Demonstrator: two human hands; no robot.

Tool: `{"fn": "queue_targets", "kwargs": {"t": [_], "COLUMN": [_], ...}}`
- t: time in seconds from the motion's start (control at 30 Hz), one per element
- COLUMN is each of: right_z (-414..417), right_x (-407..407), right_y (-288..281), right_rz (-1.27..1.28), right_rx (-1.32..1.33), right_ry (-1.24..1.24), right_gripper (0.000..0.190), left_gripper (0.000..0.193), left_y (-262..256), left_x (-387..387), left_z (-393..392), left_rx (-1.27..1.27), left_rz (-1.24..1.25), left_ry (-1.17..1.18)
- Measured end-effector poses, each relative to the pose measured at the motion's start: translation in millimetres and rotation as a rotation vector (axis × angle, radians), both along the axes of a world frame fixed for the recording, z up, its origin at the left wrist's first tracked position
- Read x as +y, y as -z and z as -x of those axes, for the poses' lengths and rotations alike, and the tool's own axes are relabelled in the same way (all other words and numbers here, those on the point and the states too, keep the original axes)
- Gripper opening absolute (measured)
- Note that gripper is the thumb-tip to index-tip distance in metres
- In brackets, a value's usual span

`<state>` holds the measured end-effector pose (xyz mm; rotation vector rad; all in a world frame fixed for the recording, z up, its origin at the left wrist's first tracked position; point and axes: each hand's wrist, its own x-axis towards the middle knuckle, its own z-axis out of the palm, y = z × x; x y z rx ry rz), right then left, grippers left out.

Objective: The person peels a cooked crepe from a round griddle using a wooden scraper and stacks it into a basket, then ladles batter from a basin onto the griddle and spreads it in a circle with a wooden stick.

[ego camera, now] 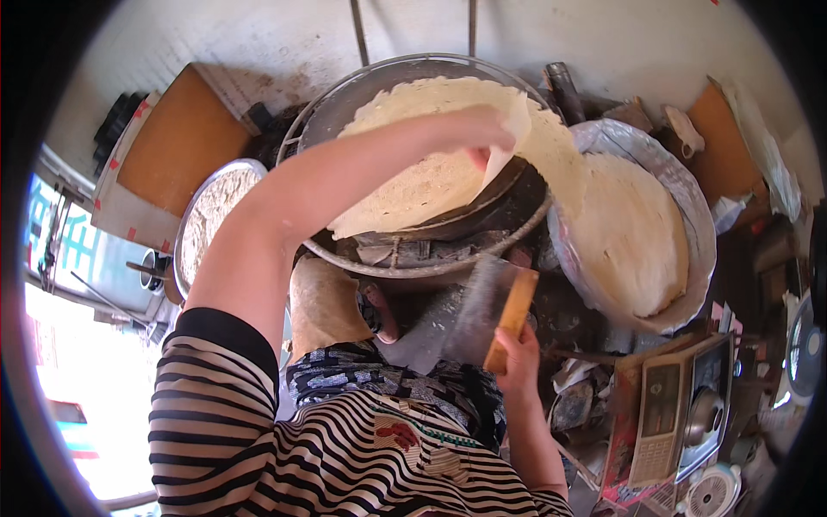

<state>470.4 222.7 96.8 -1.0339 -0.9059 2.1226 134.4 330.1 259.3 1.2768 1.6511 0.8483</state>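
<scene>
A thin, pale sheet of flatbread (pixel 413 187) covers much of a round dark griddle (pixel 329 123) set in a metal ring frame. My left hand (pixel 488 132) reaches across it and pinches its lifted right edge. Below the frame, my right hand (pixel 520 355) grips the wooden handle of a scraper (pixel 515 307), whose wide blade is blurred by motion. On the right, a stack of flatbread sheets (pixel 633 226) lies in a basin lined with clear plastic (pixel 701 245). Pale sheet material spans between the griddle and this stack; whether it is one piece I cannot tell.
A metal bowl of thick batter or dough (pixel 216 210) stands at the left, partly behind my arm. Brown boards (pixel 181 142) lean nearby. An old microwave oven (pixel 662 413) with a metal lid on it and a small white fan (pixel 711 494) are at the lower right. A wall rises behind the griddle.
</scene>
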Motion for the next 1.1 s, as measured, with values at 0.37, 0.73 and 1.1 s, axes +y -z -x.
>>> {"fn": "queue_targets", "kwargs": {"t": [0.37,0.73,1.1], "right_z": [17.8,-89.3,-197.2], "right_x": [0.1,52.3,100.4], "right_y": [9.1,-10.6,-45.3], "right_rz": [0.222,0.1,-0.297], "right_rx": [0.31,0.06,-0.124], "right_ry": [-0.087,0.431,1.038], "right_gripper": [0.043,0.046,0.054], "left_gripper": [0.017,0.017,0.026], "left_y": [-69.8,-62.5,12.9], "left_x": [131.3,272.2,338.3], "left_z": [-87.0,-243.7,-116.5], "left_rx": [-0.082,-0.502,0.088], "left_rz": [0.117,-0.093,-0.994], "left_ry": [0.06,0.239,0.116]}}
